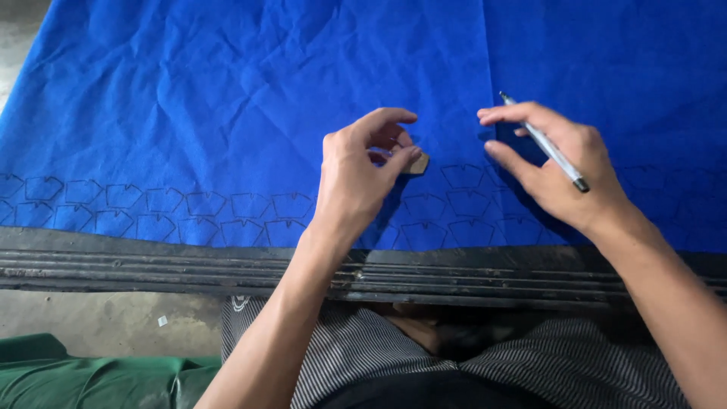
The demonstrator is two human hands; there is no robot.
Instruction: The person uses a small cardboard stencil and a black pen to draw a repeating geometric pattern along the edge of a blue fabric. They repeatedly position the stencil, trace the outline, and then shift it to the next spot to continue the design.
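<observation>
Blue cloth (227, 98) covers the table (151, 261), with two rows of traced outlines (174, 212) along its near edge, running from 9 o'clock past both hands. Left hand (363, 174) pinches a small tan template (419, 163) between thumb and curled fingers, low over the cloth at the top row; right hand (564, 167) is half open at 3 o'clock, a pen (545, 144) lying across its fingers, tip up. Looks like mid-tracing: template needs seating flat in the next gap, with plenty of bare cloth toward 12 o'clock and only the table lip near at 6 o'clock.
</observation>
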